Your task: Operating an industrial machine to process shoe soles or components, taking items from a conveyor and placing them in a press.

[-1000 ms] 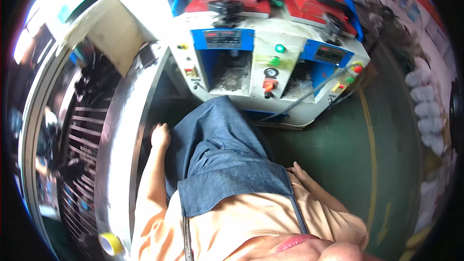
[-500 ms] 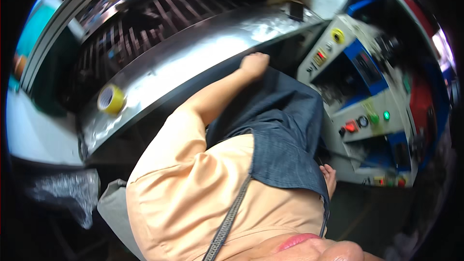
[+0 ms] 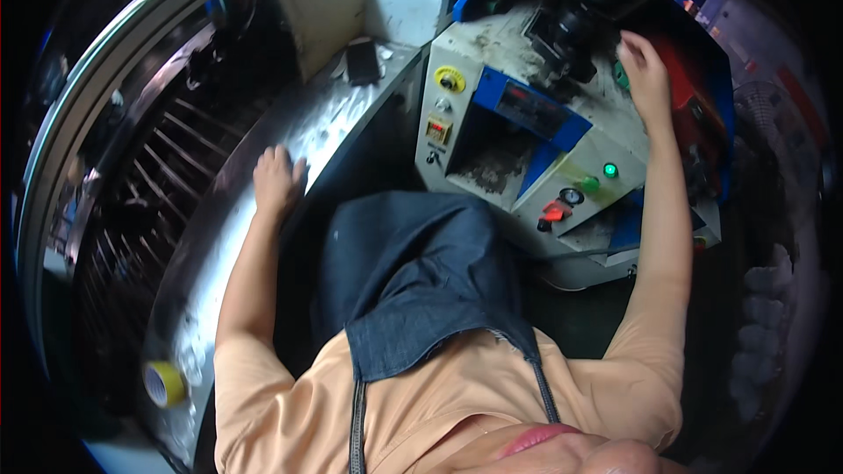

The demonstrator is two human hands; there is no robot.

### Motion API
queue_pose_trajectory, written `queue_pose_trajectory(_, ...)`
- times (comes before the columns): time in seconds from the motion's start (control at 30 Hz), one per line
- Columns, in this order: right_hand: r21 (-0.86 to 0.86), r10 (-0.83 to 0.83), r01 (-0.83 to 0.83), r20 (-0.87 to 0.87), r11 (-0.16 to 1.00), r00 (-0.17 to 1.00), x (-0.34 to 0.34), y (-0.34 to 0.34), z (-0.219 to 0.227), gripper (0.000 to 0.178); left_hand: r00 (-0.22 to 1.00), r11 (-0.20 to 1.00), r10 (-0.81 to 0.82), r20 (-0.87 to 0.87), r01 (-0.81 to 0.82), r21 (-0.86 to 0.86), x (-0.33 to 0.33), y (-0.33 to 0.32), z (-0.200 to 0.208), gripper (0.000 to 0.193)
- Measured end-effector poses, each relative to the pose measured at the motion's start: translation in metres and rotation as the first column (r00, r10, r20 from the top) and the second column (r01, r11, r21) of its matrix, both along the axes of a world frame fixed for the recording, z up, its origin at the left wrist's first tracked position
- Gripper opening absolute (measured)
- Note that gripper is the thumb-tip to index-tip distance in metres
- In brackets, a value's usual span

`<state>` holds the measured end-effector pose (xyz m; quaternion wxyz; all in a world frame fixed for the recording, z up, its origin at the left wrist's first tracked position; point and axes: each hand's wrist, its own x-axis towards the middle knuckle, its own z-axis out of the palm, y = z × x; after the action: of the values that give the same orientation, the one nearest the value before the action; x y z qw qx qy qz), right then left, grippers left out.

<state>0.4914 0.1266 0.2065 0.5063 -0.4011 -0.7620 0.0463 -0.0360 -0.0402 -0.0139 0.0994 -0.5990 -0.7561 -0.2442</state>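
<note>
Head view showed the left hand over the metal ledge, fingers loosely spread, and the right hand raised near the white-and-blue machine's black knob, its grip undeterminable.

A shiny metal desk curves through the left of the frame — from the lower left up toward the upper middle, its surface streaked with bright, patchy glare. A yellow tape roll sits on its lower-left end, the hollow core showing. A flat, dark rectangular object lies at the upper end. Between the two — nearer the dark object — the left grip rests by the desk's right-hand edge.
</note>
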Motion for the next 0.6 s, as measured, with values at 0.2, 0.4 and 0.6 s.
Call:
queue_pose_trajectory(0.2,-0.321,-0.444,0.672,0.553,0.667,0.705,-0.041,0.174,0.024,0.098,0.996,0.998,0.006,0.089,-0.001,-0.061,0.007,-0.003,0.008,0.027)
queue_pose_trajectory(0.4,-0.73,-0.322,0.169,-0.074,0.662,0.944,-0.007,0.21,-0.001,0.054,0.991,0.996,0.024,0.134,-0.012,-0.086,0.01,-0.006,0.016,0.026)
queue_pose_trajectory(0.6,-0.627,-0.315,-0.28,-0.667,0.727,0.675,0.007,0.098,0.018,0.039,0.989,0.998,-0.021,0.143,0.03,-0.057,0.004,-0.002,0.008,0.028)
